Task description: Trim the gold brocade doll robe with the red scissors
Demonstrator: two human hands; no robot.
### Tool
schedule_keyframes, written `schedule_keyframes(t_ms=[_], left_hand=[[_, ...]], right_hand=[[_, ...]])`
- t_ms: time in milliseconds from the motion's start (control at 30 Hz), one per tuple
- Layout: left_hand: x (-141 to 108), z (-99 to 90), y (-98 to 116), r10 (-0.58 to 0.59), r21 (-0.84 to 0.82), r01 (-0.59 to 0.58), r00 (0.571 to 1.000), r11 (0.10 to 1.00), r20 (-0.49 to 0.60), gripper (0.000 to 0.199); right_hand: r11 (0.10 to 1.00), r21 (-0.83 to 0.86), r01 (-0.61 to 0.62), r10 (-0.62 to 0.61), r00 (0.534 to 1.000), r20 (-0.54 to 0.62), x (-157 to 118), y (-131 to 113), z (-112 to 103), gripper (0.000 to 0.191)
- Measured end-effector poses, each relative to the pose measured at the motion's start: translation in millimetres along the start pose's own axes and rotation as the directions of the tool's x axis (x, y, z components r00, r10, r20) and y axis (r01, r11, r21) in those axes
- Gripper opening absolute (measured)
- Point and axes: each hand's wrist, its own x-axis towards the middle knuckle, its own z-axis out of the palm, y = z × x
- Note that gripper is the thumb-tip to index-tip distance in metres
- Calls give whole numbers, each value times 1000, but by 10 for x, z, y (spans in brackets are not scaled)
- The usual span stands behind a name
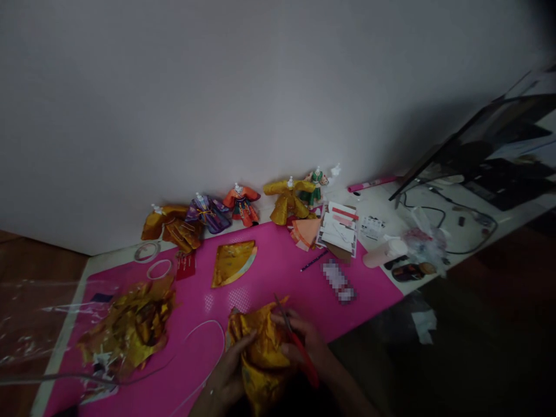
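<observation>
My left hand (229, 366) is closed on a crumpled golden-yellow fabric (264, 336) near the front edge of the table, thumb on top. Red-handled scissors (299, 347) are in my right hand (313, 339), the blades pointing up and away along the fabric's right side. That hand's fingers also touch the cloth. Shadow hides the lower part of the fabric. Farther back, a fan-shaped golden fabric piece (233, 263) with a pale curved edge lies flat on the pink mat (269, 272).
Small dressed figures, such as an orange-robed one (242, 205), stand along the wall. Golden scraps (139, 324) and clear plastic lie left, beside a white cord (223, 336). Papers (341, 229), a pencil (313, 260), a pale bottle (386, 252) and a monitor (482, 139) are right.
</observation>
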Motion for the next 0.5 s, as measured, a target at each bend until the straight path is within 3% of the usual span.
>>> schedule_keyframes(t_ms=[133, 233, 300, 400, 500], left_hand=[[-70, 40, 23, 70, 26, -67, 991, 997, -113, 56], [-98, 86, 39, 217, 37, -214, 945, 976, -245, 56], [-120, 132, 56, 357, 75, -352, 877, 933, -322, 57], [-180, 231, 122, 560, 214, -520, 728, 827, -396, 53], [-275, 381, 238, 660, 360, -554, 607, 751, -443, 49]], right_hand=[[1000, 1, 24, -24, 1000, 9, -22, 1, 52, 61], [999, 3, 45, -45, 998, 33, -47, -25, 48, 61], [999, -5, 52, -52, 997, 53, -64, -62, 17, 60], [998, -19, 60, -58, 995, 79, -81, -149, -57, 59], [996, -21, 84, -81, 991, 107, -64, -253, -127, 59]])
